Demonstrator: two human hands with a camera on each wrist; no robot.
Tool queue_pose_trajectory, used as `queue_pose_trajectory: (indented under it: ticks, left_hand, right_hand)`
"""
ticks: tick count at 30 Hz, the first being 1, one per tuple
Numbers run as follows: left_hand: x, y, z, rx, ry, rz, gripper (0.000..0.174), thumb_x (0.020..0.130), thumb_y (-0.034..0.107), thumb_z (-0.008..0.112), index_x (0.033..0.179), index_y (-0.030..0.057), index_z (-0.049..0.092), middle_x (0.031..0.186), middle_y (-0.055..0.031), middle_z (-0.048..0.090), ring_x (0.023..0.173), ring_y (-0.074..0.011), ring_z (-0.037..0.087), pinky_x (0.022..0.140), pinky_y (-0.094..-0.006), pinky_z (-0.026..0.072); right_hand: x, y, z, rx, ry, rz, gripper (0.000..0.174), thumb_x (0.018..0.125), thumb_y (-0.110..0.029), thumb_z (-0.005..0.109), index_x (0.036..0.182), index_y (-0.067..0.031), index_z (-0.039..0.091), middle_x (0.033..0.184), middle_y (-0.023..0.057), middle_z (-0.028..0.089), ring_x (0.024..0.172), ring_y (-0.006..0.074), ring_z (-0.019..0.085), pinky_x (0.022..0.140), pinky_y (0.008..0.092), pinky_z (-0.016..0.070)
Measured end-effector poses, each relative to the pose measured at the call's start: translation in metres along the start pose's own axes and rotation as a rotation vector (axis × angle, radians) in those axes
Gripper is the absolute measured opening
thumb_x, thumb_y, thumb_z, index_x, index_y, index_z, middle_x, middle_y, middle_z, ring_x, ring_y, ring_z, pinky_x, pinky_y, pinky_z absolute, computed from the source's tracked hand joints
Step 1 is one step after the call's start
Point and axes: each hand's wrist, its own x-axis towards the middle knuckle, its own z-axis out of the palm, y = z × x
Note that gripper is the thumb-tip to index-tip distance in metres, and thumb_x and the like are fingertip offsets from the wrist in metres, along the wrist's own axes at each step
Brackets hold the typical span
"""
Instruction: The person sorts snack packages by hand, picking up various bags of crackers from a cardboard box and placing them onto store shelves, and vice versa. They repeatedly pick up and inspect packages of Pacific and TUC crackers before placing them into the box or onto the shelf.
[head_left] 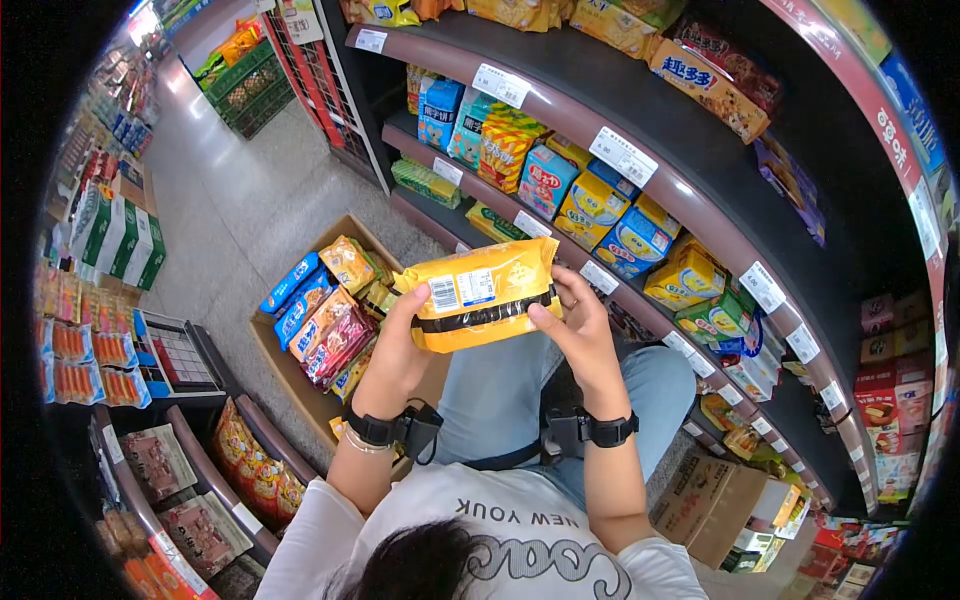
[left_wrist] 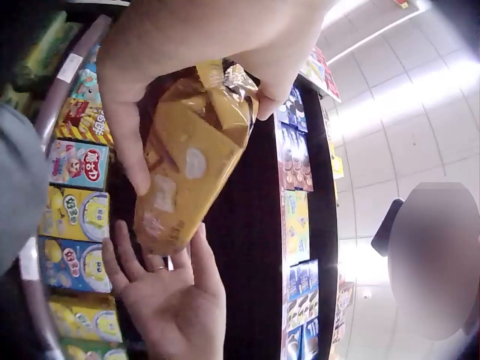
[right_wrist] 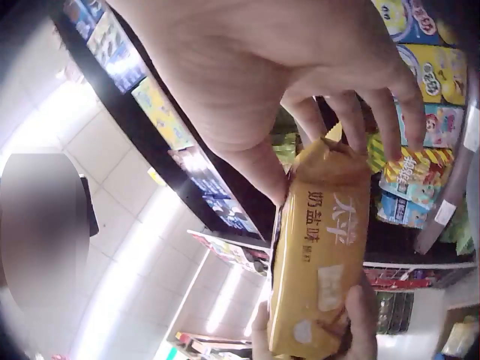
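A yellow packet (head_left: 480, 298) with a black band and a white label is held up between both hands in the head view. The left hand (head_left: 397, 345) grips its left end, thumb on the near face. At the other end the right hand (head_left: 585, 335) has its thumb against the lower edge and fingers behind. In the left wrist view the left hand (left_wrist: 202, 52) spans the crinkled end of the packet (left_wrist: 191, 161), and the right hand (left_wrist: 176, 307) lies below with spread fingers. The right wrist view shows printed characters on the packet (right_wrist: 319, 255) beneath the right hand (right_wrist: 247, 82).
On the floor at the left stands a cardboard box (head_left: 262, 345) with several snack packs (head_left: 325, 335). Shelves (head_left: 560, 115) of boxed biscuits curve along the right. Another carton (head_left: 705, 500) sits at lower right, and lower shelves (head_left: 185, 450) with packets at lower left.
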Motion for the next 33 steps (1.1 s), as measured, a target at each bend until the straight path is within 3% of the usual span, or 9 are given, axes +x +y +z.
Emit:
queue_pose_trajectory:
  ticks: [10,14,15,18,19,22,26,27,33]
  left_hand:
    - [-0.005,0.015,-0.022,0.2,-0.028,0.036,0.038,0.092,0.023,0.053,0.123,0.0016,0.048,0.115,-0.0063,0.058,0.105,-0.0152,0.056,0.09,-0.0297,0.0448]
    - [-0.022,0.024,-0.044,0.303,0.096,-0.051,0.046,0.093,0.026,0.049,0.135,0.0103,0.035,0.126,-0.0095,0.05,0.115,-0.0222,0.049,0.09,-0.0485,0.044]
    - [-0.025,0.021,-0.056,0.297,0.117,-0.076,0.049,0.094,0.031,0.048,0.137,0.0159,0.032,0.129,-0.009,0.048,0.116,-0.0239,0.048,0.088,-0.0514,0.0446]
    - [-0.04,0.021,-0.08,0.143,0.171,-0.141,0.054,0.094,0.043,0.044,0.138,0.0155,0.029,0.129,-0.0103,0.048,0.115,-0.0251,0.049,0.087,-0.0519,0.0457]
    - [-0.043,0.021,-0.095,0.086,0.101,-0.139,0.061,0.092,0.05,0.044,0.139,0.015,0.027,0.125,-0.0107,0.048,0.106,-0.026,0.054,0.083,-0.0483,0.0486]
    - [-0.055,0.031,-0.12,-0.097,0.104,-0.175,0.056,0.092,0.051,0.042,0.134,0.0148,0.033,0.118,-0.0104,0.054,0.098,-0.0244,0.06,0.083,-0.044,0.0502]
    - [-0.071,0.024,-0.146,-0.072,0.287,-0.049,0.045,0.092,0.039,0.049,0.129,0.0139,0.039,0.115,-0.0088,0.057,0.098,-0.0209,0.061,0.081,-0.0395,0.0521]
    - [-0.074,0.023,-0.158,-0.158,0.309,-0.071,0.044,0.091,0.026,0.053,0.13,0.0152,0.037,0.116,-0.0081,0.057,0.1,-0.0223,0.06,0.079,-0.0401,0.0532]
    - [-0.081,0.002,-0.205,-0.061,0.461,-0.059,0.059,0.083,0.005,0.06,0.132,0.0184,0.03,0.118,-0.0075,0.055,0.099,-0.0279,0.061,0.079,-0.0466,0.0529]
  right_hand:
    - [0.007,0.003,0.013,-0.079,-0.044,0.018,0.053,0.077,-0.006,0.071,0.122,0.0024,0.044,0.113,0.0113,0.055,0.103,0.0164,0.054,0.081,0.0264,0.0493]
    - [0.009,0.01,0.04,-0.264,-0.105,-0.095,0.058,0.07,-0.004,0.073,0.122,-0.0015,0.047,0.11,0.0091,0.055,0.103,0.0176,0.054,0.082,0.0289,0.0501]
    - [0.01,0.011,0.047,-0.388,-0.136,-0.142,0.059,0.068,-0.003,0.073,0.122,-0.0029,0.048,0.109,0.0086,0.055,0.101,0.0178,0.055,0.082,0.0291,0.05]
    - [0.01,0.015,0.075,-0.602,-0.236,-0.246,0.059,0.059,0.0,0.07,0.116,-0.0078,0.055,0.104,0.0102,0.053,0.098,0.0259,0.054,0.084,0.0334,0.0469]
    - [0.011,0.018,0.082,-0.653,-0.318,-0.289,0.058,0.058,0.003,0.067,0.114,-0.0083,0.056,0.105,0.0106,0.053,0.101,0.0283,0.052,0.086,0.0357,0.0452]
    - [0.01,0.035,0.106,-0.765,-0.531,-0.4,0.054,0.057,0.008,0.062,0.108,-0.009,0.057,0.108,0.0111,0.051,0.108,0.0327,0.048,0.091,0.04,0.0418]
    - [0.002,0.076,0.137,-0.761,-0.733,-0.515,0.051,0.054,0.01,0.064,0.101,-0.0093,0.059,0.113,0.0118,0.051,0.114,0.0346,0.044,0.097,0.0407,0.0387]
    - [0.001,0.083,0.142,-0.784,-0.758,-0.5,0.05,0.056,0.009,0.065,0.101,-0.0099,0.059,0.118,0.0121,0.049,0.116,0.0349,0.044,0.098,0.0422,0.038]
    - [0.007,0.112,0.139,-0.888,-0.755,-0.327,0.039,0.067,-0.001,0.068,0.104,-0.0091,0.059,0.126,0.014,0.048,0.118,0.0359,0.043,0.099,0.0426,0.0364]
